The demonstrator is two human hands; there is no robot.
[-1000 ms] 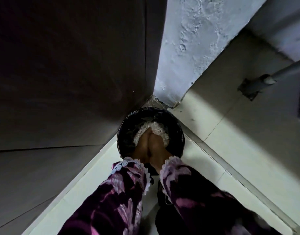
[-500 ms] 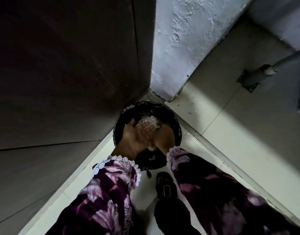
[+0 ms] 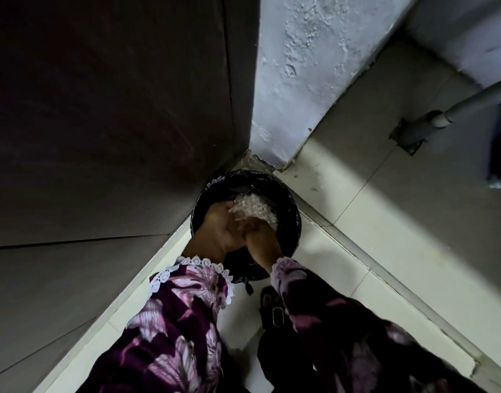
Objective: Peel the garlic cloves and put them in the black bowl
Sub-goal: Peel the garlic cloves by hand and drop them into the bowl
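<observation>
The floor [image 3: 385,222] is of pale tiles, with a dark panel wall [image 3: 102,109] in the upper left of the frame and a rough whitish wall [image 3: 314,66] at the top centre. A black bin [image 3: 289,211] stands in the corner at the centre. Both hands are over its mouth, close together. The left hand [image 3: 218,231] and right hand [image 3: 260,239] touch a whitish pile of peels [image 3: 255,207]; whether the fingers grip it, I cannot tell.

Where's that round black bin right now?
In the head view, the round black bin lined with a plastic bag stands on the pale tiled floor, tucked into the corner beneath both hands, beside the rough white wall.
</observation>
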